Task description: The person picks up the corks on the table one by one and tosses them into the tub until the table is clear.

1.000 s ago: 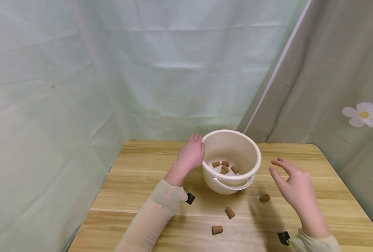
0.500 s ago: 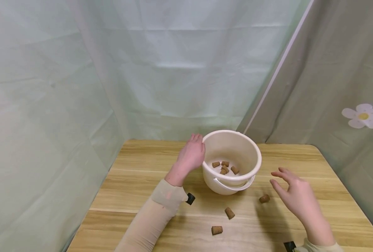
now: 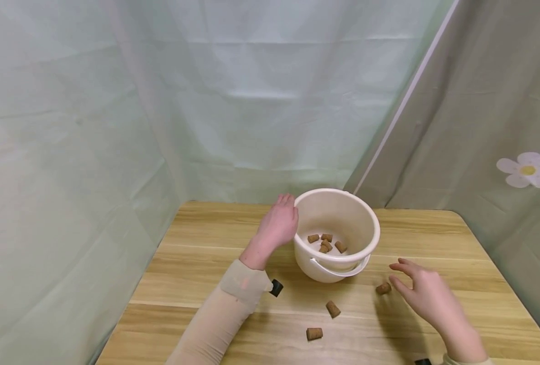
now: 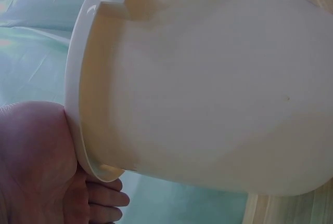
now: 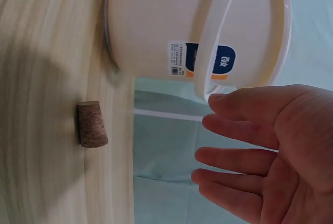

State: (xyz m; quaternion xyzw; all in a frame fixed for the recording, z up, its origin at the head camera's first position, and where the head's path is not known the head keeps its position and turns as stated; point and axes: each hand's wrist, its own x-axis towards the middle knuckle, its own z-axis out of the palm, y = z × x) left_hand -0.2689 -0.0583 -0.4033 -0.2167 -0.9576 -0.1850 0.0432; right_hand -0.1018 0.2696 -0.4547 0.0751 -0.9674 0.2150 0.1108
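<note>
A cream plastic bucket [image 3: 331,264] stands upright on the wooden table, with several corks [image 3: 326,245] on its floor. My left hand [image 3: 276,220] holds the rim at the left side; its fingers [image 4: 106,197] bend downward beside the rim in the left wrist view, while the thumb is hidden. My right hand [image 3: 427,291] hovers low to the right of the bucket, fingers apart and holding nothing. Just left of its fingertips lies a loose cork [image 3: 383,288], which the right wrist view shows apart from the hand. Two more corks lie in front of the bucket, one nearer it [image 3: 333,309].
The bucket's handle [image 3: 343,271] hangs down at its front. A pale green curtain [image 3: 270,101] rises behind the table [image 3: 196,258], and a grey flowered one [image 3: 479,126] stands at the right. Black cameras sit on both wrists.
My right hand has sunk lower and nearer the table, toward the cork at its left. The left hand, bucket and corks have stayed in place.
</note>
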